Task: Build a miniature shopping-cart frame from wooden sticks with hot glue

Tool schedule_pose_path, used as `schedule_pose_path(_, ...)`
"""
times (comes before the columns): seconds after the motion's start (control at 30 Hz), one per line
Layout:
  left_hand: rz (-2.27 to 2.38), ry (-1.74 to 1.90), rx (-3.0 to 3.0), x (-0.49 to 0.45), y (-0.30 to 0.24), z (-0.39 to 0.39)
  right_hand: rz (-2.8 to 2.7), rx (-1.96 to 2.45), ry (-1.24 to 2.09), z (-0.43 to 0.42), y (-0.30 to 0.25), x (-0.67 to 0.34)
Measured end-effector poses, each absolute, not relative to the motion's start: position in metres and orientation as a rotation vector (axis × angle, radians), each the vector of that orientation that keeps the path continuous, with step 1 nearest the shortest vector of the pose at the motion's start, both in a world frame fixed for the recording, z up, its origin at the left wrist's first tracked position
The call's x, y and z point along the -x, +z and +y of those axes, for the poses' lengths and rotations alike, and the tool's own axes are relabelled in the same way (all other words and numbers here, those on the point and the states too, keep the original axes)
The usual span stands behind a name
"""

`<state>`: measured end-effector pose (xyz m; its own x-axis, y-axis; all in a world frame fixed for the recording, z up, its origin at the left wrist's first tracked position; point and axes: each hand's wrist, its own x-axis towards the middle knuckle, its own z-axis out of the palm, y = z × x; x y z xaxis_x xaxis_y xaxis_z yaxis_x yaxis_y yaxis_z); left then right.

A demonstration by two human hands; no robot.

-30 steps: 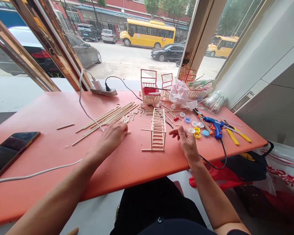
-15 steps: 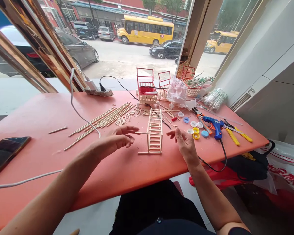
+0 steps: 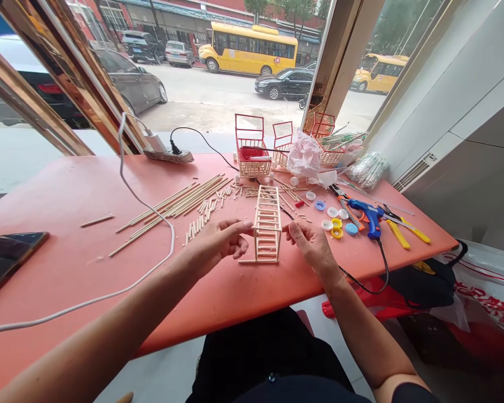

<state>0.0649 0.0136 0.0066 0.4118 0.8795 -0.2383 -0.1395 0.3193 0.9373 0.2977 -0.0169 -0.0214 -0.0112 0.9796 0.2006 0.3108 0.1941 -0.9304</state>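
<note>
Left hand [image 3: 225, 239], right hand [image 3: 314, 249]: at stick frame [image 3: 267, 228], grips unclear | red-handled cart [image 3: 254, 169]: white object [image 3: 260, 158] inside

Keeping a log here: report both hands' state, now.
Left hand: partly curled at left of stick frame; grip unclear.
Right hand: partly curled at its right; grip unclear.

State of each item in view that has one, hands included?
Wooden stick frame: upright on table
Left hand: fingers curled, at frame's left side
Right hand: fingers curled, at frame's right side
Long sticks: loose
Glue gun: lying down
Yellow-handled pliers: handles spread
Bottle caps: loose, scattered
Phone: flat, screen dark
Power strip: plugs inserted
</note>
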Motion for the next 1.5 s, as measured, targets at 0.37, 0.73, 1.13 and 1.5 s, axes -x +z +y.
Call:
schedule_pose_path(0.37,0.954,0.814,-1.003,-0.080,0.008,0.005,-1.464,1.216,1.054,-0.018,-0.016,-0.290)
schedule_pose_path(0.73,0.883,0.908,-0.988,-0.081,0.009,-0.002,-1.462,1.169,1.080,-0.020,-0.015,-0.284)
schedule_pose_path(1.13,0.895,0.943,-1.027,-0.080,0.009,-0.007,-1.420,1.135,1.106,-0.025,-0.011,-0.281)
schedule_pose_path(1.5,1.031,0.904,-1.541,-0.064,0.033,-0.010,-1.354,1.246,1.004,-0.027,-0.003,-0.314)
